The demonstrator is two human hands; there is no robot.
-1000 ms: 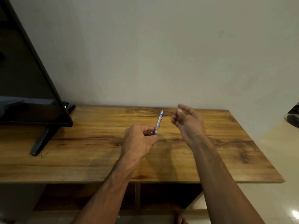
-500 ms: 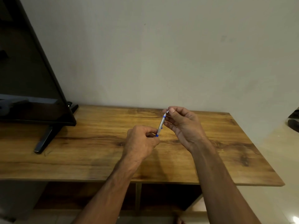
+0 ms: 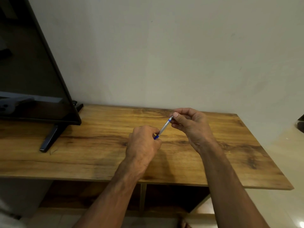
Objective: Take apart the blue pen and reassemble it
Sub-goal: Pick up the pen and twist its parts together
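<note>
The blue pen (image 3: 164,128) has a silvery barrel with blue bands and slants up to the right, held in the air above the wooden table (image 3: 92,155). My left hand (image 3: 143,143) is closed around its lower blue end. My right hand (image 3: 191,127) pinches the small top end between thumb and fingers. The pen's lower tip is hidden inside my left fist.
A black flat screen (image 3: 28,76) on a slanted black foot (image 3: 51,137) stands at the table's left. A plain wall rises behind the table. Open shelf space (image 3: 171,196) shows under the tabletop, and pale floor lies to the right.
One second ago my right hand was off the pen, a little to its right. It has since moved left and closed on the pen's top end. My left hand keeps its grip.
</note>
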